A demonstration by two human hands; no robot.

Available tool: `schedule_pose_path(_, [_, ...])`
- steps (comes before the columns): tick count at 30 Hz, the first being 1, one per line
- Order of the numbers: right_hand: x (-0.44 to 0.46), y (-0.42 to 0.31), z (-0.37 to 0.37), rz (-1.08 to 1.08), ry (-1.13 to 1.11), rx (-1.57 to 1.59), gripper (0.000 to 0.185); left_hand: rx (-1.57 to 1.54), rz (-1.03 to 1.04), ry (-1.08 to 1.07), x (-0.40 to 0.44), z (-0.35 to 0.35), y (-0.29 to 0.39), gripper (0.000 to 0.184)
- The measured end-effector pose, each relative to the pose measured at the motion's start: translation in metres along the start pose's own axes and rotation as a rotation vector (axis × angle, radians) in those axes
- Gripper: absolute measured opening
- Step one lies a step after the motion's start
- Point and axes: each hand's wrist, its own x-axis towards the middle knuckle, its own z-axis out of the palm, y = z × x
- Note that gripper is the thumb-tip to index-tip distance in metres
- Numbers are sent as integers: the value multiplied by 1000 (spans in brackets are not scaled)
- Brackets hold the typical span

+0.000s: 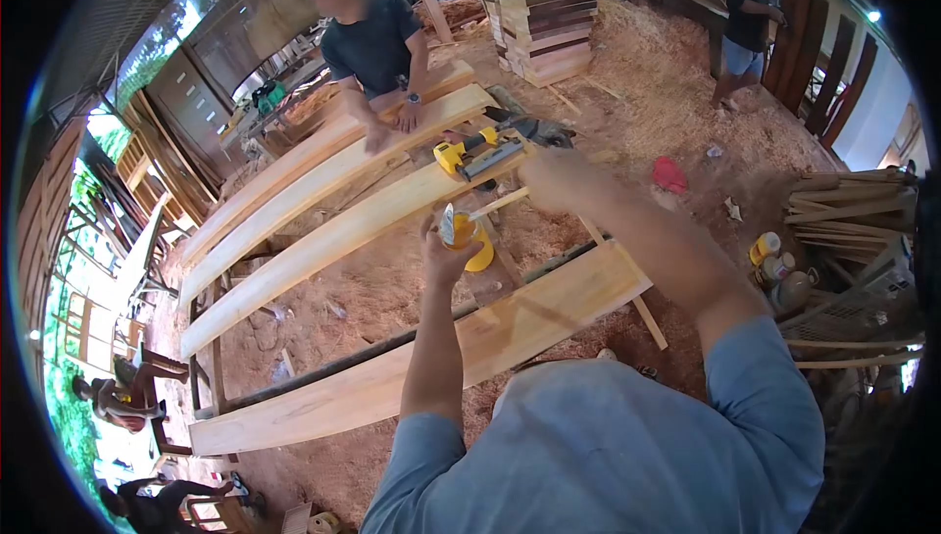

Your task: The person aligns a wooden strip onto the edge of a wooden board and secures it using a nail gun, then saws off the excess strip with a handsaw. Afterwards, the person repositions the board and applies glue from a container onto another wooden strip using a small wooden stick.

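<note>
Wood fills my feed, pale and dusted with shavings. At the far left I make out two seated figures (127,399), small and partly washed out by daylight. Three long planks (363,225) run side by side from there towards the middle, bowed by my lens, and a nearer plank (323,414) lies apart from them, closer to the wearer's body. Behind the three, a person in a dark shirt (368,49) leans in, both hands low at the planks.

Right of that, the wearer's left grip (449,258) is wrapped around a yellow container (479,253), held up above the gap between the third plank and the near one. Something silvery shows at its upper side, too small for me to identify. Just beyond, a yellow-and-black power tool (456,155) rests on the third plank near its right end. From the container's side a thin stick (502,204) reaches across to the right grip (559,181), which is motion-blurred but looks closed on the stick's end.

Further right I see stacked boards (549,29), a red item (669,174) on the shavings, another person (747,20) standing, some bottles (779,265) and piled slats (843,206).
</note>
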Motion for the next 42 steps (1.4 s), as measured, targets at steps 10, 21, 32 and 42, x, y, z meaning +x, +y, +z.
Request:
schedule_pose_path(10, [70, -80, 56, -194, -85, -225, 33, 383, -127, 126, -117, -16, -30, 61])
schedule_pose_path(21, [66, -32, 77, -179, 80, -21, 20, 466, -195, 174, -143, -4, -28, 39])
schedule_pose_path(32, [-73, 67, 95, 84, 219, 671, 36, 582, -511, -296, -129, -17, 0, 50])
schedule_pose_path(42, [-243, 76, 179, 602, 168, 1207, 39, 721, -252, -252, -133, -5, -28, 67])
